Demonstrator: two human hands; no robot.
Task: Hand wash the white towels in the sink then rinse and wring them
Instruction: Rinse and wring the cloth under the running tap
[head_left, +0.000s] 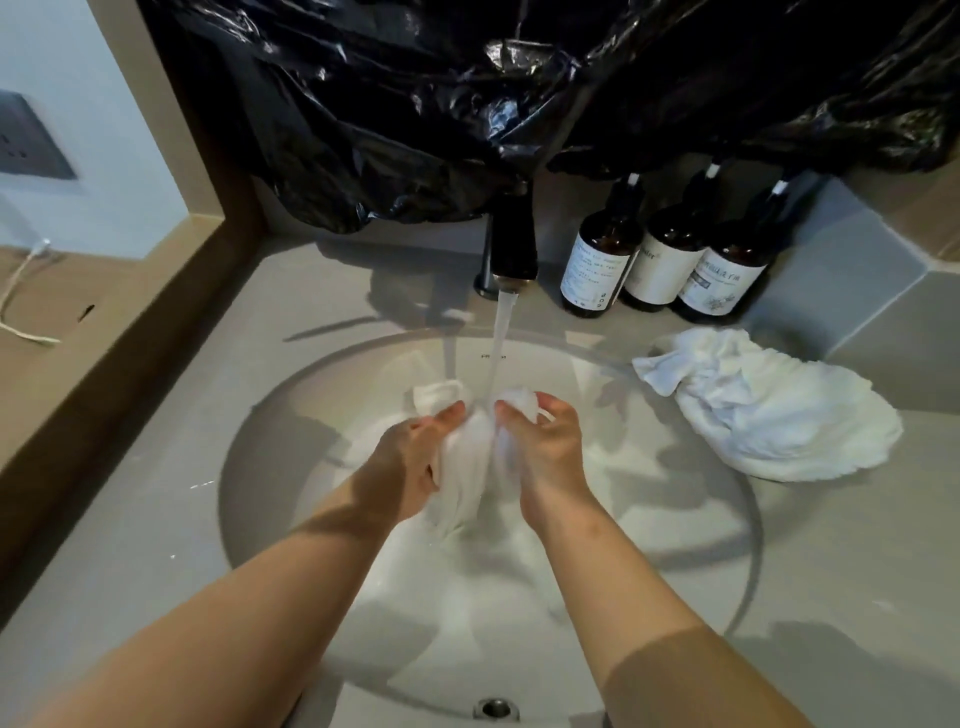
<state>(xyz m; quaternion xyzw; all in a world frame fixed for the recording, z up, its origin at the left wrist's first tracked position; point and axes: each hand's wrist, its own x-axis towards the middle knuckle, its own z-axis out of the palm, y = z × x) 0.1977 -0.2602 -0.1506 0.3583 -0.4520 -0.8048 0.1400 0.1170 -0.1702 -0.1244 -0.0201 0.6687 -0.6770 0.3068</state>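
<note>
A wet white towel (467, 457) is bunched between both hands over the round white sink (270, 431). My left hand (402, 465) grips its left side and my right hand (545, 449) grips its right side, fingers curled into the cloth. Water runs from the black faucet (513, 241) straight onto the towel between my fingertips. A second white towel (769, 408) lies crumpled on the counter to the right of the sink, apart from my hands.
Three dark pump bottles (662, 260) with white labels stand behind the sink at the right. Black plastic sheeting (519, 93) hangs over the wall above the faucet. A wooden ledge (104, 332) with a white cable runs along the left. The overflow hole (496, 707) sits at the sink's near rim.
</note>
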